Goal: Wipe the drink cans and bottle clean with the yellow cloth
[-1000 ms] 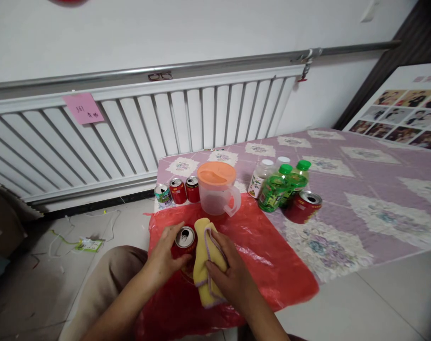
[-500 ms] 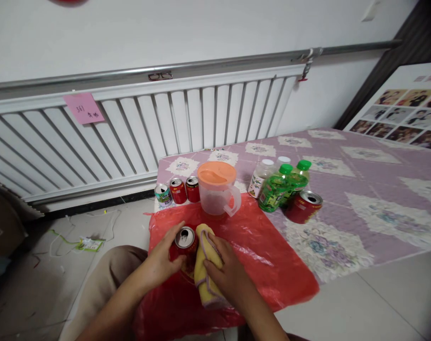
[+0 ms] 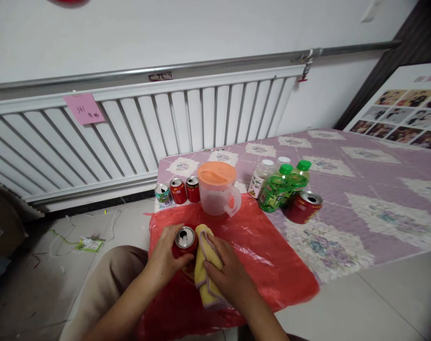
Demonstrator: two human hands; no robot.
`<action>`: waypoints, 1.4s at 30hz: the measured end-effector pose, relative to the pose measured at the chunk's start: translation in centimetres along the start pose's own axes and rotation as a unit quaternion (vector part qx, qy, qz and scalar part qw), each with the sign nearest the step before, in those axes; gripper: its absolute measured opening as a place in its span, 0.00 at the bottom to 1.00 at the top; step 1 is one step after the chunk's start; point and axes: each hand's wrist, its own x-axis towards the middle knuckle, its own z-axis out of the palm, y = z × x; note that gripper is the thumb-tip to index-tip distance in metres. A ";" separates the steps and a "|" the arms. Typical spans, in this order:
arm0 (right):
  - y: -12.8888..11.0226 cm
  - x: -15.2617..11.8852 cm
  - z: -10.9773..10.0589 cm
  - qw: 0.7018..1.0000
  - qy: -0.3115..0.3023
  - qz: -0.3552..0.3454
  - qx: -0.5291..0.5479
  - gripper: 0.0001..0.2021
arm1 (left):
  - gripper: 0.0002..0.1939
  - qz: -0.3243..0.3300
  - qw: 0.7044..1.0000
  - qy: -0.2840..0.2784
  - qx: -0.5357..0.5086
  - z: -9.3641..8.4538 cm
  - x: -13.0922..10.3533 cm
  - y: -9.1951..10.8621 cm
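Note:
My left hand (image 3: 167,255) is closed around the left side of a red drink can (image 3: 184,244), which stands upright with its silver top and drinking hole facing up. In my right hand (image 3: 228,272) is a folded yellow cloth (image 3: 205,274) with a purple edge, pressed up against the can's right side. Under both lies a red plastic sheet (image 3: 265,265) spread over the table's near end. Just beyond the can is a clear pitcher (image 3: 215,199) with an orange lid. The can's lower part is partly hidden by my fingers and the cloth.
Left of the pitcher stand small cans (image 3: 178,191), two red and one green-white. To its right are green bottles (image 3: 272,192), white-capped bottles (image 3: 258,180) and a larger red can (image 3: 303,208). A flowered tablecloth (image 3: 329,189) covers the table; a white radiator (image 3: 187,118) lines the wall.
My left fingers have closed in more around the can, which has turned slightly. The right hand and cloth are almost where they were.

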 end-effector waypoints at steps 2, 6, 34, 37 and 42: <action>0.1 0.1 0.1 1.000 -0.003 0.013 -0.008 0.30 | 0.34 -0.005 1.000 0.009 0.005 0.2 -0.1 -0.1; 0.2 0.1 0.1 1.000 0.000 0.011 -0.011 0.31 | 0.39 -0.016 1.000 -0.010 -0.009 -0.1 -0.1 0.2; 0.4 0.0 0.1 1.000 -0.007 0.003 -0.021 0.31 | 0.41 -0.028 0.998 -0.048 -0.044 -1.2 0.3 0.5; 0.4 0.0 0.1 1.000 -0.001 -0.004 -0.013 0.30 | 0.41 -0.024 0.990 -0.116 -0.074 -2.2 0.5 0.5; 0.1 -0.2 -0.1 0.998 0.035 -0.051 0.010 0.30 | 0.35 -0.010 0.993 -0.094 -0.072 -1.7 0.6 0.0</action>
